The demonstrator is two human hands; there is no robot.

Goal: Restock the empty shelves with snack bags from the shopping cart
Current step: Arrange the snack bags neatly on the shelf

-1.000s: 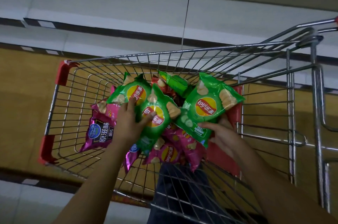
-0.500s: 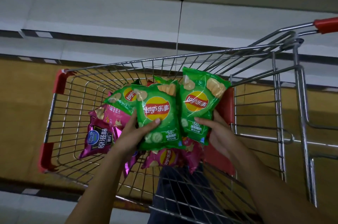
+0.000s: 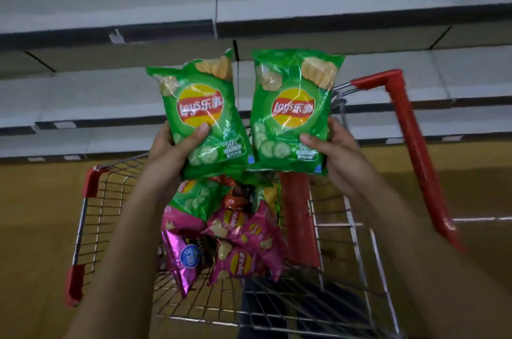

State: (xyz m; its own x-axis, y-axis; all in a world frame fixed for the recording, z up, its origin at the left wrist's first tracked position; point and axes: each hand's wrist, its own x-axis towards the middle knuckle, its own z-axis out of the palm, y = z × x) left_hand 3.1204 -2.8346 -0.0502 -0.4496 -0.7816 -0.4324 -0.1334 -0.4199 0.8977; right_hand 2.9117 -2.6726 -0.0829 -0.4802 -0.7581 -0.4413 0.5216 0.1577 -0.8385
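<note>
Two green bags are up out of the cart point(image 3: 83, 216) now, where half a second ago you had them low over the pile. Your left hand point(image 3: 169, 150) pinches the left bag point(image 3: 199, 117), thumb on its front, fingers behind; your right hand point(image 3: 336, 153) grips the right bag point(image 3: 293, 111) the same way. Both sit above the cart, facing the bare shelves point(image 3: 110, 100), so placing looks next. Pink bags point(image 3: 243, 244) wait in the cart. Your back fingers are hidden, and the shelves are blurred.
</note>
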